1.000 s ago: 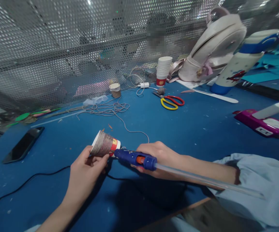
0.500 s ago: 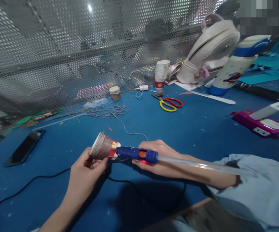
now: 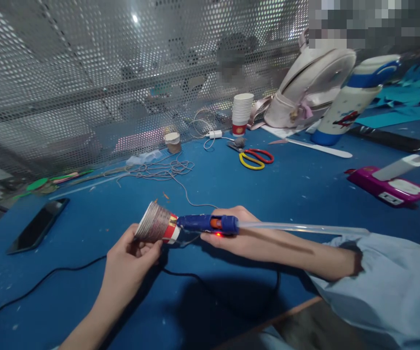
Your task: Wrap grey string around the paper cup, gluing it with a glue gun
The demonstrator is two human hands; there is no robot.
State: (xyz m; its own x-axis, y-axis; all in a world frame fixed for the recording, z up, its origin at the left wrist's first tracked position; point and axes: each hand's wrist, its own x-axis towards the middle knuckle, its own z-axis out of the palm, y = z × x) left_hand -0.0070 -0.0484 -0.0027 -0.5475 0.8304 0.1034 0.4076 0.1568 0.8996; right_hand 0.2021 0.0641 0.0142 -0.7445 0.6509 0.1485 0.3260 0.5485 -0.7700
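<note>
pinching a cord-wrapped paper cup (image 3: 155,222) between thumb and fingers, the left hand (image 3: 131,253) in the head view holds it tipped over, mouth toward the left edge of the bench (image 3: 322,194) and base toward the right. the cup is at the middle of the near half; whether it touches the surface i cannot tell. grey cord covers most of its side, leaving a red and white band near the base.

the right hand (image 3: 239,238) is closed around a blue glue gun (image 3: 197,223), its nozzle at the red band, touching or just beside it. a small red light glows under the gun, and a clear glue stick (image 3: 297,227) juts from its back toward the light blue sleeve (image 3: 384,287). a black cable (image 3: 191,275) runs along the near side.

a phone (image 3: 38,226) lies by the left edge. toward the far edge are a loose tangle of cord (image 3: 159,167), a small container (image 3: 172,142), scissors (image 3: 245,152) with red and yellow handles, and a stack of paper cups (image 3: 242,114). a bottle (image 3: 348,107) and a pale backpack (image 3: 304,87) stand near the far right corner, with a magenta device (image 3: 388,187) nearer the right edge.
</note>
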